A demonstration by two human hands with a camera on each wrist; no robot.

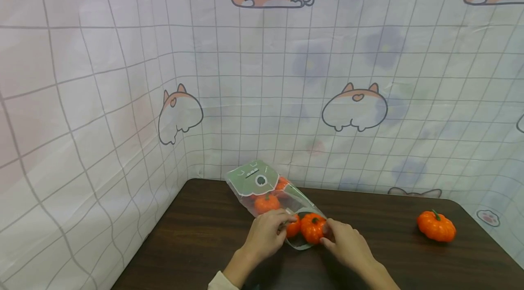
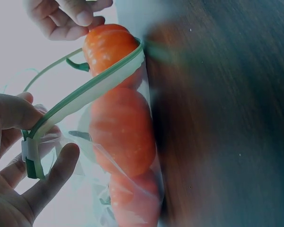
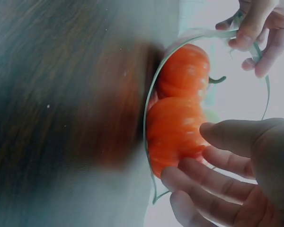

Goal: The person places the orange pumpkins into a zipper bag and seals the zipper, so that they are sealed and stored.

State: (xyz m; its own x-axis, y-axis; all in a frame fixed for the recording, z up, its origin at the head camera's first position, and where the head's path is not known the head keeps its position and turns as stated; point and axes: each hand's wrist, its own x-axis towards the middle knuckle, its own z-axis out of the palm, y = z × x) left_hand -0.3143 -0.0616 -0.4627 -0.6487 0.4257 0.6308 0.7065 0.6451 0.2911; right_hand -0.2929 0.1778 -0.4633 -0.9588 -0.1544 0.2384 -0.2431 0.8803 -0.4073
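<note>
A clear zip-top bag (image 1: 254,176) with a green printed panel lies on the table, its mouth spread toward me. Several small orange pumpkins are inside, one pumpkin (image 1: 267,204) showing through the plastic. At the left of the mouth, my left hand (image 1: 268,231) holds the green-edged rim (image 2: 80,97) between thumb and fingers. Another pumpkin (image 1: 313,228) with a green stem sits in the opening. My right hand (image 1: 348,242) is at its right side, with fingertips (image 3: 173,178) touching its near end and the thumb along its top.
A loose pumpkin (image 1: 436,226) stands at the right of the dark wooden table (image 1: 184,235). Behind and to the left hangs a white gridded cloth (image 1: 262,76) with dog drawings, close to the table's edges.
</note>
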